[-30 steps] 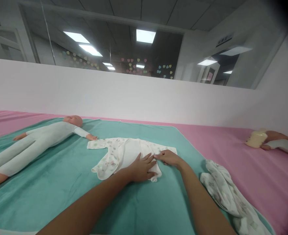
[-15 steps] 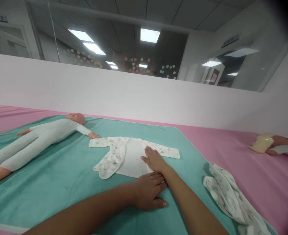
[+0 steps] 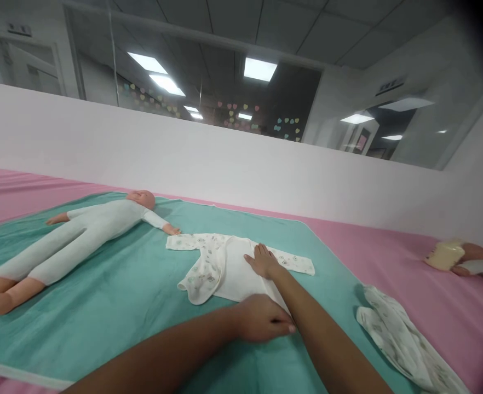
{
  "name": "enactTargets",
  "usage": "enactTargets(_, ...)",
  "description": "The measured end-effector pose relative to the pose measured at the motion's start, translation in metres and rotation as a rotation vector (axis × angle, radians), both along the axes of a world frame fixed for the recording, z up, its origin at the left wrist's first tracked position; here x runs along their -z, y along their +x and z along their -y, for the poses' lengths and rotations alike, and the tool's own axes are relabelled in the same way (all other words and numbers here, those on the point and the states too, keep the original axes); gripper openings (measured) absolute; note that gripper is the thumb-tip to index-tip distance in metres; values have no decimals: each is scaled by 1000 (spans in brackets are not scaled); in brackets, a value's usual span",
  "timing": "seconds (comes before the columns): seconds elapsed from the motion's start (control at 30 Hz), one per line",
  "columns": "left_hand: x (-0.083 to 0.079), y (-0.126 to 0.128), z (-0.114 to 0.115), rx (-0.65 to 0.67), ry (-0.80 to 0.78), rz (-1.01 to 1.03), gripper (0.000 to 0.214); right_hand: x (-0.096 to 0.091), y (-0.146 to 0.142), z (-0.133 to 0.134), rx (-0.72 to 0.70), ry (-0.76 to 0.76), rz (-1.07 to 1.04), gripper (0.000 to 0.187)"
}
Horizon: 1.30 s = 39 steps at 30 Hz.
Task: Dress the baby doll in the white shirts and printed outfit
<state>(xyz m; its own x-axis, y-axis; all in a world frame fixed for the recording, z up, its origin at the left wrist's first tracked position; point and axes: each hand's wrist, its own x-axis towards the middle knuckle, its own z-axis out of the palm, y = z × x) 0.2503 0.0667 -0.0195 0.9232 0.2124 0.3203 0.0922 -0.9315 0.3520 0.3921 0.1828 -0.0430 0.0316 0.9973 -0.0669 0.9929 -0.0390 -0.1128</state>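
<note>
White wall [image 3: 208, 158] w/ window above, well beyond R hand [image 3: 265, 264]. Pink mat [image 3: 373, 241] runs off to R of it. Teal sheet [image 3: 122, 306] is under the work, spreading mostly L of R hand. Doll [image 3: 105, 219] in pale suit on sheet, well L of R hand, face up, head at far end, one arm out toward the shirt. Baby shirt [image 3: 237, 268], printed, plain white in the middle, lies flat under R hand, mostly to its L. Key relation: long axis runs cuff to cuff, crosswise to the person, R end a bit nearer; R hand sits on R part, by base of R sleeve, so R hand is nearer that cuff; L cuff is well off, next to doll's hand (touch or gap, can't tell). Bundled printed cloth [image 3: 401, 334] is R of and nearer than R hand. R hand: palm down, thumb out, other fingers roughly together. L hand [image 3: 262, 318]: nearer the person, at near hem, curled, thumb side showing; pinching hem or not, can't tell, fingers hidden + blurry. Smallest: bottle [image 3: 444, 255], yellowish, far R of R hand on mat.
</note>
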Motion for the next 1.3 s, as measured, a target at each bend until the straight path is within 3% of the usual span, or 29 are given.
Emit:
enactTargets(0.1,-9,-39,-21,-271,120,78,35,-2,-3,4,8,25,25,83)
enactTargets(0.2,-16,-90,-48,-478,184,115,34,-6,-13,15,-2,180,81,68)
enactTargets(0.33,-22,-135,-73,-666,84,53,37,-15,-42,27,-240,402,216,39)
enactTargets(0.4,-22,-140,-76,-717,88,-11,41,-20,-62,26,-301,391,232,34)
enactTargets(0.53,-15,-134,-72,-640,95,-183,48,-28,-102,14,-146,262,93,48)
enactTargets(0.63,-13,-134,-73,-641,62,-173,49,-32,-116,3,-82,130,51,56)
enactTargets(0.73,-14,-141,-82,-819,37,-117,47,-30,-117,-2,-79,99,20,50)
enactTargets(0.87,-12,-155,-101,-1029,27,-181,41,-17,-114,2,32,214,-80,38)
enactTargets(1.07,-11,-162,-111,-950,-215,-153,29,-8,-106,4,86,301,-212,27)
enactTargets(1.3,-28,-168,-103,-776,-539,-153,25,-5,-91,-3,90,372,-436,26)
